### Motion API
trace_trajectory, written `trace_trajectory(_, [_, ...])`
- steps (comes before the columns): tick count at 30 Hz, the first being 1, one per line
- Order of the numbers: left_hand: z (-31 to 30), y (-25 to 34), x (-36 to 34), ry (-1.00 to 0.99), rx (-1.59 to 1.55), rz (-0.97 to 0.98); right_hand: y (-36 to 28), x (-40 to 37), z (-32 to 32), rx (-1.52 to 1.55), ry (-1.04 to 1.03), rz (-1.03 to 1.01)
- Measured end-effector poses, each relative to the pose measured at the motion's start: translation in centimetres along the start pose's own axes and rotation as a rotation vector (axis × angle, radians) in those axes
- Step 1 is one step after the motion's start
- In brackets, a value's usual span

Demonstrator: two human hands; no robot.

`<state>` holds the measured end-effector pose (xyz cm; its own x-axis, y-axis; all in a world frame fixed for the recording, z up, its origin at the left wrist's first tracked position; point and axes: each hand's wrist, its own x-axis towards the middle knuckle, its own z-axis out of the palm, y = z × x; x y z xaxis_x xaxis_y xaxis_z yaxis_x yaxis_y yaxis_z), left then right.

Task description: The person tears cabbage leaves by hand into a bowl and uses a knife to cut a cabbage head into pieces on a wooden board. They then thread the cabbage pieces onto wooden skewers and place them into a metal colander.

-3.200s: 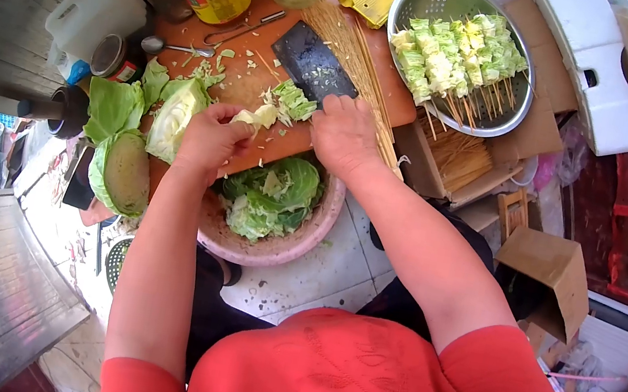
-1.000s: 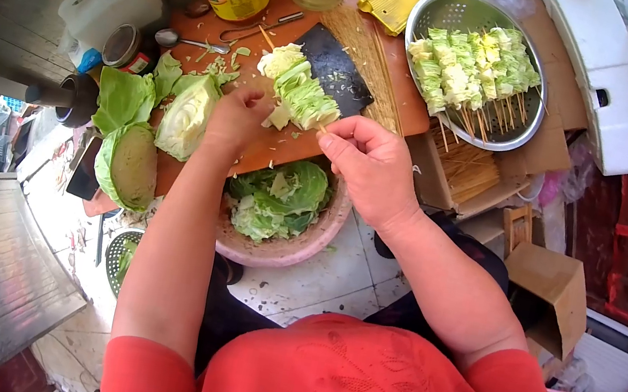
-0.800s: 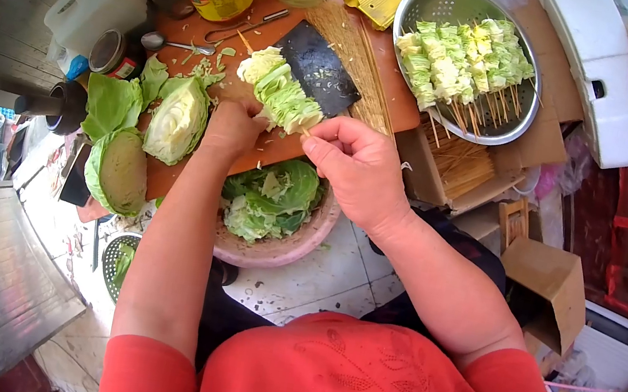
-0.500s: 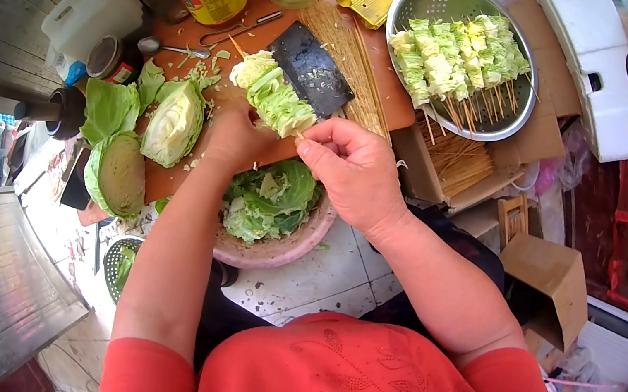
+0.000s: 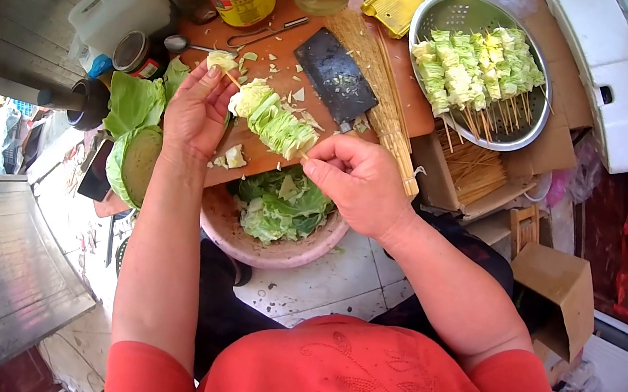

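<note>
Right hand (image 5: 357, 187) closed, thumb and forefinger pinching the near end of a cabbage skewer (image 5: 275, 124). Left hand (image 5: 196, 112) half open, fingertips holding a small cabbage piece (image 5: 222, 61) at the far tip of the stick. Skewer held in the air between both hands, long axis slanted from the right hand up and away toward the left, above the cutting board (image 5: 281, 47). Beyond: cleaver (image 5: 336, 78), colander (image 5: 448, 8) of finished skewers (image 5: 476, 61). Underneath: pink basin (image 5: 278, 255) of leaves (image 5: 278, 207).

Pinches the bare end of a cabbage-packed skewer (image 5: 276, 124) in the right hand (image 5: 356, 193) and holds a small cabbage piece (image 5: 222, 60) at its tip with the left hand (image 5: 196, 112), over a cutting board (image 5: 274, 67) bearing a cleaver (image 5: 336, 80), above a pink bowl (image 5: 271, 249).
</note>
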<state>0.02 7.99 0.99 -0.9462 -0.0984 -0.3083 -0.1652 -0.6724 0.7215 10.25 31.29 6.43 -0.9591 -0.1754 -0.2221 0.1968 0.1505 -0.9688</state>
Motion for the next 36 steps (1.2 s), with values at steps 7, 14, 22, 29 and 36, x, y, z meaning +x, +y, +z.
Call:
trace_trajectory(7, [0.8, 0.3, -0.2, -0.002, 0.144, 0.087, 0.1, 0.3, 0.3, 0.009, -0.009, 0.001])
trace_trajectory(14, [2.3, 0.2, -0.9, 0.007, 0.379, 0.217, 0.5, 0.2, 0.7, -0.001, 0.021, -0.019])
trace_trajectory(22, [3.4, 0.8, -2.5, -0.172, 0.337, 0.095, 0.7, -0.6, 1.2, 0.058, 0.079, -0.058])
trace_trajectory(29, [3.4, 0.7, -2.5, -0.217, 0.389, 0.109, 0.6, -1.0, 1.2, 0.021, 0.084, -0.057])
trace_trajectory(36, [3.7, 0.5, -2.8, -0.185, 0.402, 0.160, 1.0, -0.5, 1.3, 0.010, 0.077, -0.078])
